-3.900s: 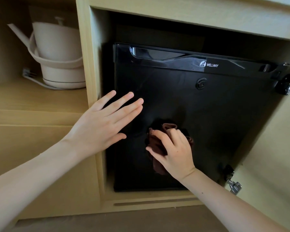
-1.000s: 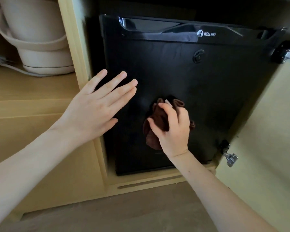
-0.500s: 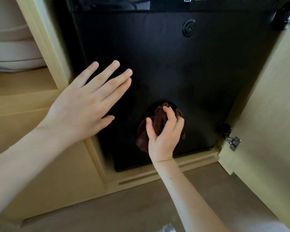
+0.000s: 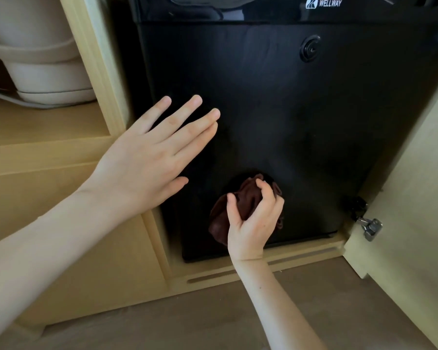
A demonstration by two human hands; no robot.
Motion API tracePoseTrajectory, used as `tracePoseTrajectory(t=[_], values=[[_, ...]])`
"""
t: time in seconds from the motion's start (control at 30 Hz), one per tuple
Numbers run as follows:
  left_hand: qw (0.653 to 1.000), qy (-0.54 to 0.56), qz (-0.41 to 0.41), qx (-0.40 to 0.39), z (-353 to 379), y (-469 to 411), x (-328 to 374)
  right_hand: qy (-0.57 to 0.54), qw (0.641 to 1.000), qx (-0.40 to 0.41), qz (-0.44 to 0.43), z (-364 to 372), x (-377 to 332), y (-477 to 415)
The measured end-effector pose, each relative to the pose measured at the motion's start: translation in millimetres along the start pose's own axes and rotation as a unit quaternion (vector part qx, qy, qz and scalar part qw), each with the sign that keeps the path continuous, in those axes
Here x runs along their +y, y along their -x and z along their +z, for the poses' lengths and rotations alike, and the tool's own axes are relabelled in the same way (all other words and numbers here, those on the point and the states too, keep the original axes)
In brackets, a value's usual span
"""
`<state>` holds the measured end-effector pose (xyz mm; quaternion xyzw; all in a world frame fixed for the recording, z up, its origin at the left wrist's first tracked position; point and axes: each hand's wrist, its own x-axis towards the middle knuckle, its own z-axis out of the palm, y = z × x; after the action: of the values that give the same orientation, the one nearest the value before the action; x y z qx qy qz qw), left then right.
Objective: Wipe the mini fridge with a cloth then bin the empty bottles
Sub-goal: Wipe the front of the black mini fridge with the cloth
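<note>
Kettle (image 4: 41,59) on the shelf in the cabinet's (image 4: 96,59) left compartment, not part of the job. Left hand (image 4: 147,157) is flat, fingers straight and slightly spread, holding nothing. It lies across the left edge of the mini fridge (image 4: 276,109) door; can't tell if it presses or just hovers. Fridge sits in the cabinet's right compartment, door closed.

Cloth (image 4: 243,205), dark reddish-brown and bunched up, is against the fridge door near its bottom edge, about mid-width. Right hand (image 4: 253,218) has fingers and thumb curled round the cloth from below. Hinge (image 4: 369,227) and open cabinet door (image 4: 420,198) at right.

Progress, as a judgement: wipe step is underway, low on the door front. How much of the door is clean can't be told on the black surface. No bottles or bin in view, so binning looks not yet started.
</note>
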<state>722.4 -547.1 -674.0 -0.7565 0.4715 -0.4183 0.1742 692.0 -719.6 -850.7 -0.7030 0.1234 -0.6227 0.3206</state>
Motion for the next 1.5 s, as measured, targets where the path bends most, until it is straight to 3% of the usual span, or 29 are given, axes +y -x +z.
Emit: tracePoseTrajectory(t=[0.2,0.33,0.4,0.67,0.9,1.23,1.3,1.43,1.5], values=[[1.000,0.004,0.003,0.007,0,1,0,0.001,1.000,-0.010,-0.014,-4,18,2],[1.000,0.007,0.000,0.001,-3,0,0,-0.008,0.987,-0.011,0.160,-19,35,32],[1.000,0.007,0.001,-0.002,-4,0,0,-0.021,0.981,0.009,0.193,-19,32,32],[1.000,0.015,0.002,0.016,4,-1,-2,-0.070,0.984,0.063,0.151,-16,23,-19],[1.000,0.014,0.000,0.007,1,0,-2,-0.042,0.939,0.081,0.332,-23,42,19],[1.000,0.007,0.000,0.009,3,0,-1,-0.077,0.977,0.062,0.188,-13,11,-35],[1.000,0.003,-0.003,0.007,1,1,-2,-0.068,0.970,0.079,0.219,-15,24,-19],[1.000,-0.017,0.000,-0.010,-3,1,0,-0.047,0.924,0.101,0.366,-22,35,6],[0.999,-0.027,0.004,-0.017,-3,1,0,-0.048,0.930,0.102,0.350,-18,25,1]])
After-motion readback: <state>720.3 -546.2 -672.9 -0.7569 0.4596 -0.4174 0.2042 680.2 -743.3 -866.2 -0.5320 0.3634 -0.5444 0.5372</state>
